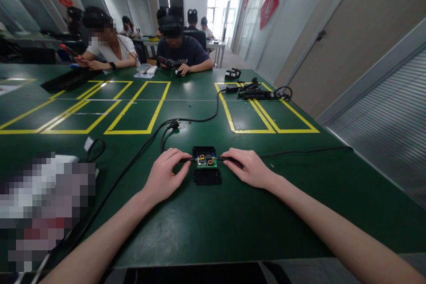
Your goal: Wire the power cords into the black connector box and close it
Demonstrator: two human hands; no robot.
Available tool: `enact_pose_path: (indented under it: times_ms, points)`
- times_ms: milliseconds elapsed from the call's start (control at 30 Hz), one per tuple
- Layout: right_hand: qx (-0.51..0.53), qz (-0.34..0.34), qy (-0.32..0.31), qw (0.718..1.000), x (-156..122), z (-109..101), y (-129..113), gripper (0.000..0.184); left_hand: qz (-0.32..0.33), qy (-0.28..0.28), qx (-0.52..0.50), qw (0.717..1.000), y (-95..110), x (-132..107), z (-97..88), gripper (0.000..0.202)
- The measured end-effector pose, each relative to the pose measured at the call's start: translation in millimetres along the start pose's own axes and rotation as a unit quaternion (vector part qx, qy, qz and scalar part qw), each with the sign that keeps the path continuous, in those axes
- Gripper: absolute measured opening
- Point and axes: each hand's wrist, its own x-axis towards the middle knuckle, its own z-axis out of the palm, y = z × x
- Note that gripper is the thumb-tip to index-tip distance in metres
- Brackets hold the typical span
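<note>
A small green circuit board [202, 163] with copper-wound coils lies in the middle of the green table. One black plastic case half [204, 149] is behind it, and another black case half [207, 177] sits just in front. At the board's left end, my left hand [168, 173] pinches a black cable close to where it meets the board. My right hand [246, 168] pinches the black cable [299, 151] at the right end, which runs off to the right across the table. Blue wires show beside the board near my right fingertips.
A black power cord [143, 146] with a plug [174, 124] winds across the table on the left. Yellow tape rectangles [128, 132] mark the surface. A heap of black adapters and cables [254, 92] lies at the back right. Two people sit across the table, handling objects.
</note>
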Motion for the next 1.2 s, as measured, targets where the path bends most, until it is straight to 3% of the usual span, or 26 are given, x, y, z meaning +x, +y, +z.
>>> enact_pose_path:
  times_ms: [267, 733, 1200]
  points:
    - [0.021, -0.047, 0.018, 0.998, 0.0, -0.8, -6.3, 0.011, 0.01, -0.004, -0.051, 0.999, 7.3, -3.6, -4.6, 0.016]
    - [0.02, -0.028, -0.049, 0.998, -3.8, 2.9, -3.7, 0.01, 0.018, -0.056, -0.046, 0.997, 7.7, -5.3, -3.6, 0.014]
    - [0.011, -0.016, -0.077, 0.997, -5.7, 6.2, 0.1, 0.009, 0.008, -0.099, -0.033, 0.994, 6.4, -7.8, -1.5, 0.013]
